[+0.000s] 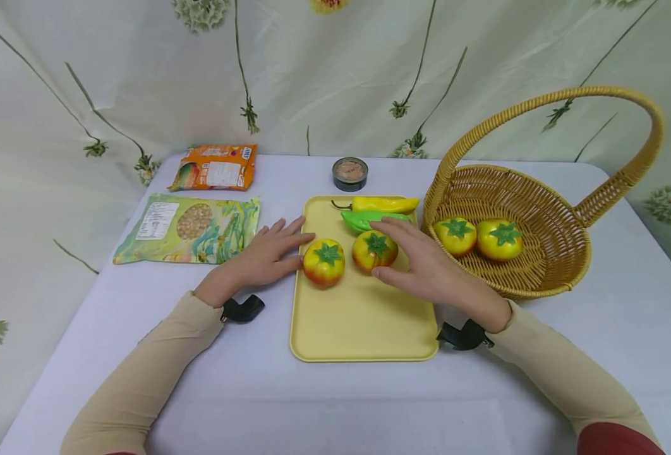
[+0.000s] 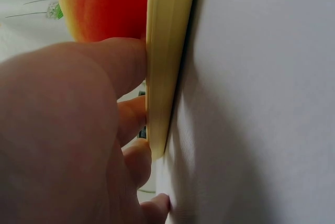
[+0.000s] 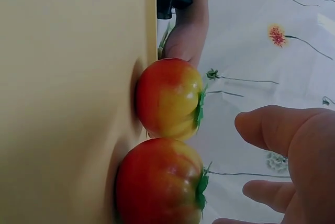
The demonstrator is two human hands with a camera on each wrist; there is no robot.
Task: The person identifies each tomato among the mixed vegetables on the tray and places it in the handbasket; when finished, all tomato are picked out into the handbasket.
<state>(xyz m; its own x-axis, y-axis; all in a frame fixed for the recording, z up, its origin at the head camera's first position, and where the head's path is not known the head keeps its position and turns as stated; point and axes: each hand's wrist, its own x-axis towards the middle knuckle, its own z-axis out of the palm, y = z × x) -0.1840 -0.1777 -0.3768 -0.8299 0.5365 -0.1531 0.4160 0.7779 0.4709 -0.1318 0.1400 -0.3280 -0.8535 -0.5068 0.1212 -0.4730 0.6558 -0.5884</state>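
Note:
On a yellow tray (image 1: 364,322) sit two yellow-red toy tomatoes with green leaf tops: a left tomato (image 1: 323,268) and a right tomato (image 1: 364,256). My left hand (image 1: 270,253) rests at the tray's left edge, fingers spread and thumb beside the left tomato; its fingertips touch the rim in the left wrist view. Over the right tomato hovers my right hand (image 1: 426,265), thumb and fingers spread apart. A gap shows between those fingers and both tomatoes in the right wrist view. Behind them on the tray lie a green pepper (image 1: 364,220) and a yellow pepper (image 1: 386,204).
A wicker basket (image 1: 563,253) with a tall handle stands right of the tray, holding two more toy tomatoes (image 1: 499,240). A small round can (image 1: 349,174) is behind the tray. To the left lie an orange packet (image 1: 216,167) and a green bag (image 1: 193,230).

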